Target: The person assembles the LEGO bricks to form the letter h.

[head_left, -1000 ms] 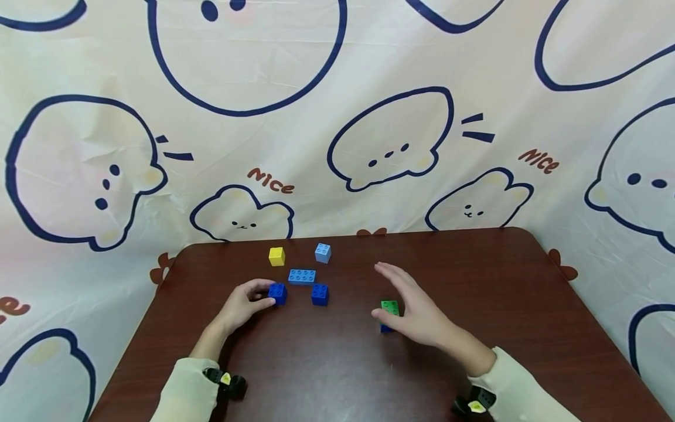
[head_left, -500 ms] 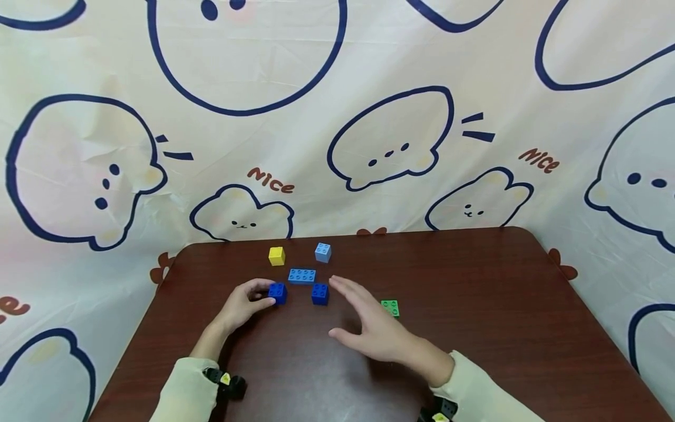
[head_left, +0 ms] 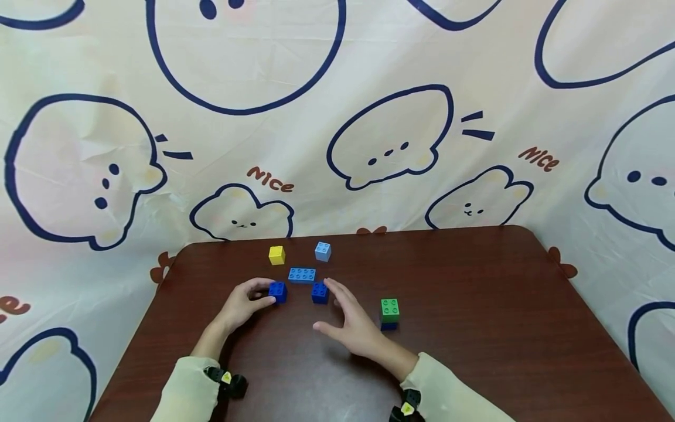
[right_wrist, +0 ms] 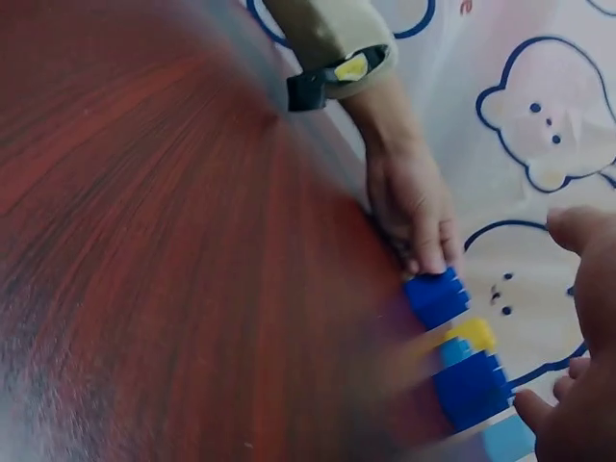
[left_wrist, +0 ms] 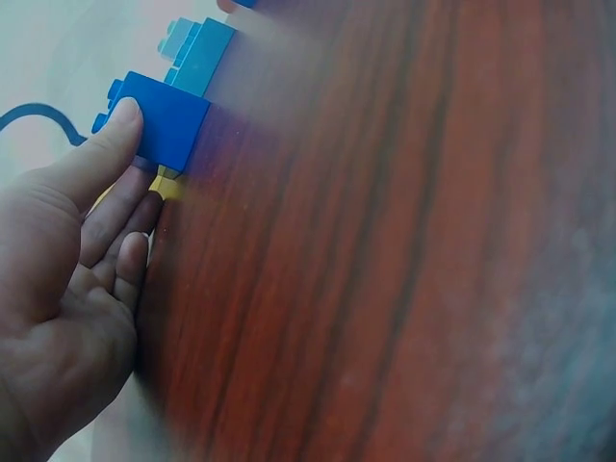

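My left hand (head_left: pixel 241 306) pinches a dark blue building block (head_left: pixel 278 292) between thumb and fingers, low at the tabletop. In the left wrist view the thumb lies across the side of this dark blue block (left_wrist: pixel 164 120). To its right stands a second dark blue block (head_left: pixel 319 292). My right hand (head_left: pixel 354 327) is beside that one, thumb and fingers spread wide, index fingertip right at its right side. In the right wrist view, a fingertip reaches close to the second block (right_wrist: pixel 474 390). Behind the two lies a long light blue block (head_left: pixel 302 275).
A yellow block (head_left: pixel 276 255) and a small light blue block (head_left: pixel 323 252) stand near the back edge of the brown table (head_left: pixel 464 281). To the right, a green block (head_left: pixel 389 309) sits on a dark blue one (head_left: pixel 389 326). A patterned cloth (head_left: pixel 390 217) hangs behind.
My right hand has moved left, from over the green and blue stack to the second dark blue block, uncovering the stack. The left hand has stayed on its block.
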Demonstrator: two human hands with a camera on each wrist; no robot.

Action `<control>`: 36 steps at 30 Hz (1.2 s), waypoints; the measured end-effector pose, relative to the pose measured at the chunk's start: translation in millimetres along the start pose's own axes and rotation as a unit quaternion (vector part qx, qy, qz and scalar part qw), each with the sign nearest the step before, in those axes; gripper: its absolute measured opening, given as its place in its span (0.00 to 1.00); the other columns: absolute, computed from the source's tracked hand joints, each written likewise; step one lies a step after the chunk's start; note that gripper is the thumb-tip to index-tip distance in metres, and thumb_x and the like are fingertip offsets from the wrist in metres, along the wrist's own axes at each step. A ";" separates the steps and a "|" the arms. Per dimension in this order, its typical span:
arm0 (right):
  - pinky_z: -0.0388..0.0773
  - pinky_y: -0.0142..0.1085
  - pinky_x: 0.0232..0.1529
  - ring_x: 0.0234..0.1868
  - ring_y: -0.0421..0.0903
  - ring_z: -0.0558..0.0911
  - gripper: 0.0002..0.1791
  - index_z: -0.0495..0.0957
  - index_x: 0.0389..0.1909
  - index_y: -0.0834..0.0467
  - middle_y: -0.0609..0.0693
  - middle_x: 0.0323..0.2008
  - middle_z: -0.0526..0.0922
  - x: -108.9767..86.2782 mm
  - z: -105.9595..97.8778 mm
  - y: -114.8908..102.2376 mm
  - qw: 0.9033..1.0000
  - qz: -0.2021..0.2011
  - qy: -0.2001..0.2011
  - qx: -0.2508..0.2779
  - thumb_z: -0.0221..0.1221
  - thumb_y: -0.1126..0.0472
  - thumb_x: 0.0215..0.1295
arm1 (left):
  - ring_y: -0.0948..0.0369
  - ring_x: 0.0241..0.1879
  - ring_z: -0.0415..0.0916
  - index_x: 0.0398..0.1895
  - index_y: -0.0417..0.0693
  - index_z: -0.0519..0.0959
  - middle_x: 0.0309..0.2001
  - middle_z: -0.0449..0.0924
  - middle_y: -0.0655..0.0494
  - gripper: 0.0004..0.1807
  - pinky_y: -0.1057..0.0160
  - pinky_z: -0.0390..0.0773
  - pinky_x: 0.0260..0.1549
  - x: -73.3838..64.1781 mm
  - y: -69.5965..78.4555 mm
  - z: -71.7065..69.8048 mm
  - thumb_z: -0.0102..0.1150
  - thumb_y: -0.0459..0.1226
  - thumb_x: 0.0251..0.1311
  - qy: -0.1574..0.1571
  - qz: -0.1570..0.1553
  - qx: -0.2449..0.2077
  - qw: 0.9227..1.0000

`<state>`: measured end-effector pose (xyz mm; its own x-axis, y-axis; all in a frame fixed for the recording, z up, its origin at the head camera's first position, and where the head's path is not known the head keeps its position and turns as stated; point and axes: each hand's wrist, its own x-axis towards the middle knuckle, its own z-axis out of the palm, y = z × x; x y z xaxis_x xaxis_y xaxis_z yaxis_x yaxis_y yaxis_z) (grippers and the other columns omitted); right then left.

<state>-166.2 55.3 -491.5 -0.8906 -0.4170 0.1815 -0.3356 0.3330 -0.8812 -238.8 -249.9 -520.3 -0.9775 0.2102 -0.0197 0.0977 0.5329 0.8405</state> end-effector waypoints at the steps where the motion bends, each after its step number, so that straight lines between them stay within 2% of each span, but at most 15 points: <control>1: 0.68 0.51 0.69 0.75 0.55 0.63 0.46 0.54 0.80 0.55 0.55 0.79 0.54 2.0 2.4 3.6 1.000 -0.002 0.009 0.006 0.68 0.52 0.68 | 0.48 0.55 0.77 0.60 0.41 0.79 0.56 0.82 0.43 0.20 0.46 0.75 0.58 -0.1 0.0 0.0 0.68 0.35 0.65 0.000 0.000 0.000 1.000; 5: 0.70 0.53 0.67 0.74 0.56 0.61 0.45 0.55 0.79 0.57 0.59 0.78 0.55 8.7 10.1 16.8 0.999 0.000 0.050 0.000 0.68 0.56 0.67 | 0.49 0.55 0.77 0.60 0.42 0.79 0.57 0.82 0.44 0.21 0.48 0.75 0.58 0.3 1.1 -0.5 0.68 0.35 0.65 -0.002 0.001 -0.005 1.000; 8: 0.73 0.53 0.64 0.72 0.57 0.63 0.45 0.56 0.78 0.60 0.59 0.77 0.58 13.0 13.9 24.4 0.997 0.007 0.071 -0.004 0.69 0.56 0.66 | 0.49 0.55 0.77 0.60 0.42 0.79 0.57 0.82 0.44 0.21 0.47 0.75 0.58 -0.2 1.9 -0.9 0.68 0.35 0.65 -0.002 0.002 -0.007 1.000; 14: 0.77 0.51 0.60 0.71 0.58 0.66 0.46 0.56 0.78 0.61 0.59 0.76 0.60 20.8 18.5 33.2 0.996 0.027 0.087 0.016 0.69 0.54 0.66 | 0.50 0.55 0.77 0.60 0.42 0.80 0.56 0.82 0.45 0.21 0.49 0.75 0.57 0.3 2.0 -1.1 0.68 0.35 0.65 -0.002 0.005 -0.005 1.000; 18: 0.80 0.48 0.56 0.64 0.57 0.73 0.45 0.56 0.78 0.61 0.58 0.75 0.62 24.9 20.9 38.2 0.995 0.039 0.093 0.014 0.69 0.55 0.66 | 0.51 0.54 0.77 0.59 0.44 0.80 0.55 0.83 0.46 0.20 0.52 0.75 0.56 1.0 0.9 -0.6 0.68 0.35 0.65 0.001 0.001 0.002 1.000; 25: 0.82 0.36 0.46 0.60 0.54 0.76 0.37 0.65 0.74 0.62 0.59 0.66 0.74 34.2 23.4 46.0 0.993 0.044 0.106 0.006 0.68 0.59 0.68 | 0.50 0.54 0.77 0.59 0.42 0.80 0.55 0.83 0.45 0.20 0.49 0.75 0.57 0.2 -0.5 -1.2 0.68 0.35 0.65 -0.002 0.003 0.006 1.000; 31: 0.80 0.31 0.38 0.44 0.49 0.81 0.30 0.72 0.68 0.61 0.59 0.58 0.80 38.9 25.4 47.2 0.992 0.051 0.111 0.011 0.68 0.61 0.67 | 0.49 0.54 0.78 0.59 0.41 0.80 0.55 0.83 0.44 0.20 0.47 0.75 0.57 -0.7 -1.2 -1.3 0.68 0.35 0.65 -0.005 0.008 -0.003 1.000; 36: 0.79 0.31 0.35 0.34 0.44 0.80 0.27 0.76 0.65 0.61 0.59 0.53 0.82 40.4 27.8 46.7 0.991 0.051 0.122 -0.009 0.68 0.62 0.66 | 0.49 0.54 0.78 0.60 0.41 0.79 0.56 0.82 0.44 0.21 0.47 0.75 0.57 -1.4 -1.5 -1.2 0.68 0.35 0.65 -0.004 0.010 -0.005 1.000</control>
<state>-209.3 30.5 -537.4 -0.9674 -0.1631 0.1936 -0.2425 0.3783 -0.8934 -237.8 -252.0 -520.9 -0.9738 0.2273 -0.0076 0.1149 0.5204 0.8462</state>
